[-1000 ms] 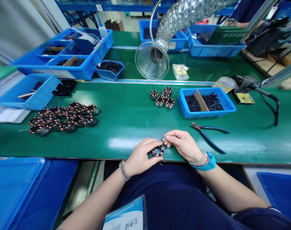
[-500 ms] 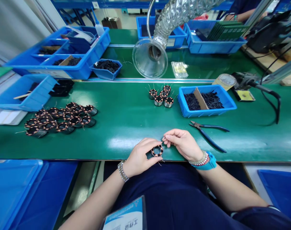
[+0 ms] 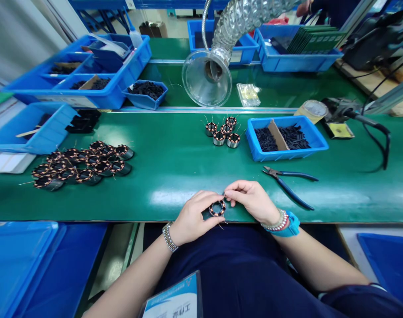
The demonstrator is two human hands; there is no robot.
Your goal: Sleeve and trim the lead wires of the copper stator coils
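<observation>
1. Right hand has edged its thumb toward the left hand; a co-worker's hand has shifted leftward behind the far bin.
2. Left fingers clamp a coil near the table's front edge.
3. Right fingertips pinch together on a wire at its top.
4. Pliers lie spread at right; other coils stand at left.

The small black ring with coppery metal windings looked shiny, the long green tabletop smooth and glossy, the silver foil hose crinkly.
</observation>
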